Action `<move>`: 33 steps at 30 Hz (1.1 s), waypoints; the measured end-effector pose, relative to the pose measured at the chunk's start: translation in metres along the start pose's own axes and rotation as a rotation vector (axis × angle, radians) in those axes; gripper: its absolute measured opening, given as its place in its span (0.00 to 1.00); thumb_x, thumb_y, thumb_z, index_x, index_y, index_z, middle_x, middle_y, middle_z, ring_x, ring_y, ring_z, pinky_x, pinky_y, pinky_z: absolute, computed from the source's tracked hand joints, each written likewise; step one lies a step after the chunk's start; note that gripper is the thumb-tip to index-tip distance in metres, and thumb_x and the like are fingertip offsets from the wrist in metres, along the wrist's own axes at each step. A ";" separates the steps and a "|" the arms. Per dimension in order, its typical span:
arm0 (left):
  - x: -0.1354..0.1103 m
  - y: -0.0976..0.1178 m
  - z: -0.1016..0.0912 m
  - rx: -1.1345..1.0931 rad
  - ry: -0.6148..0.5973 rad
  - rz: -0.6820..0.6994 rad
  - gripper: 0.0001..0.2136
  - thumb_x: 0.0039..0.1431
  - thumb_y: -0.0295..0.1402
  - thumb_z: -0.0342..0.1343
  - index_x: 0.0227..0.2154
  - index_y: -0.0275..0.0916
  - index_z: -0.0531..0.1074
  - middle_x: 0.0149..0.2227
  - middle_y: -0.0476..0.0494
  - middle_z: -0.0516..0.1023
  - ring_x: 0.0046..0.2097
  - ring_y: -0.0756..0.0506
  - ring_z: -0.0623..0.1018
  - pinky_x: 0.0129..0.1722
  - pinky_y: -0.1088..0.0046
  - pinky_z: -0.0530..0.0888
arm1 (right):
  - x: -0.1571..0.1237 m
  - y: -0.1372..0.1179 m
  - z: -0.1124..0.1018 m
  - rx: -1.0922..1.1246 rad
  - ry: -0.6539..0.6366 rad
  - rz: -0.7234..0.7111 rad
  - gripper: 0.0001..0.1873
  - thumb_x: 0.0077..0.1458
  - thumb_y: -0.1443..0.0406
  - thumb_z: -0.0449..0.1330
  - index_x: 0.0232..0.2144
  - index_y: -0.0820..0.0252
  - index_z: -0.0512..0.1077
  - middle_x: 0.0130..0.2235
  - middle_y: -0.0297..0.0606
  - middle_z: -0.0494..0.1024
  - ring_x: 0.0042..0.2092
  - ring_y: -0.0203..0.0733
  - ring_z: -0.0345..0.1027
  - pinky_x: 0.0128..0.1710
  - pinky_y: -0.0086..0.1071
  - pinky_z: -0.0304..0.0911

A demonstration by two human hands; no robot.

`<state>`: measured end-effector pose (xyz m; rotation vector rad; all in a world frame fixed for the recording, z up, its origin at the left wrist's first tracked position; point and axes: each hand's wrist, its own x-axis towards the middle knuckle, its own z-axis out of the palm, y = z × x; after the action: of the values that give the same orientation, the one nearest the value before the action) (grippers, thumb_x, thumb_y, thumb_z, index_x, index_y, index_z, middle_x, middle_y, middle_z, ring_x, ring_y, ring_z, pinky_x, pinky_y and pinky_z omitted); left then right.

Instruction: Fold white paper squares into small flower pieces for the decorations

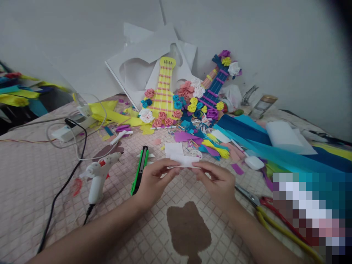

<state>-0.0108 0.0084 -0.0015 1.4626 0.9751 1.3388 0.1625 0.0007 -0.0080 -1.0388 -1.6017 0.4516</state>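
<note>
A small white strip of paper (184, 161) is stretched between my two hands above the table. My left hand (156, 179) pinches its left end between thumb and fingers. At the right end, my right hand (218, 181) pinches it the same way. Another white piece (173, 149) shows just behind the strip; whether the two are joined I cannot tell. Close beside my left hand lies a green and black box cutter (141, 168). Scissors with red and yellow handles (258, 205) lie to the right of my right hand, partly behind my forearm.
A white glue gun (100, 176) and its black cord are on the left, near a power strip (73, 126). Flower-trimmed yellow (165, 91) and blue (216, 86) paper guitars lean at the back. Coloured crepe paper (247, 135) covers the right. A brown patch (188, 229) marks the tablecloth in front.
</note>
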 end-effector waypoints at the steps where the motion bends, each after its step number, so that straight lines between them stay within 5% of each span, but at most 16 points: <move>1: 0.000 0.001 0.000 0.008 0.009 0.002 0.03 0.48 0.29 0.58 0.28 0.38 0.76 0.30 0.45 0.77 0.31 0.48 0.75 0.31 0.75 0.73 | 0.000 0.001 0.000 0.011 -0.002 0.018 0.10 0.46 0.71 0.59 0.31 0.54 0.75 0.31 0.32 0.78 0.25 0.33 0.69 0.27 0.28 0.67; 10: 0.000 0.003 0.001 -0.017 0.029 0.013 0.04 0.45 0.28 0.61 0.27 0.38 0.76 0.34 0.44 0.75 0.36 0.47 0.74 0.33 0.75 0.74 | 0.000 -0.004 0.003 0.115 -0.009 0.146 0.02 0.46 0.66 0.61 0.26 0.59 0.73 0.28 0.35 0.76 0.25 0.34 0.67 0.26 0.29 0.65; 16: 0.003 0.004 0.002 -0.083 0.002 0.007 0.03 0.44 0.27 0.61 0.25 0.39 0.76 0.33 0.45 0.75 0.36 0.48 0.74 0.36 0.74 0.74 | 0.001 -0.008 0.003 0.223 -0.042 0.174 0.02 0.46 0.66 0.61 0.25 0.60 0.72 0.32 0.37 0.76 0.31 0.37 0.68 0.27 0.29 0.65; 23: 0.001 0.003 0.002 -0.034 0.064 -0.030 0.01 0.45 0.28 0.61 0.24 0.38 0.76 0.30 0.46 0.76 0.33 0.49 0.75 0.35 0.74 0.73 | 0.004 -0.011 0.005 0.265 0.035 0.342 0.05 0.45 0.64 0.61 0.25 0.61 0.71 0.26 0.36 0.74 0.24 0.33 0.65 0.22 0.27 0.62; 33: 0.002 0.003 0.002 -0.016 0.061 -0.035 0.01 0.45 0.29 0.61 0.24 0.38 0.76 0.29 0.46 0.77 0.33 0.48 0.75 0.35 0.74 0.72 | 0.004 -0.011 0.004 0.307 -0.029 0.367 0.08 0.43 0.63 0.63 0.28 0.60 0.72 0.29 0.36 0.75 0.24 0.33 0.64 0.19 0.25 0.61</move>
<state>-0.0091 0.0091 0.0022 1.3939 1.0227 1.3698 0.1542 -0.0013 0.0010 -1.0910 -1.3138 0.9326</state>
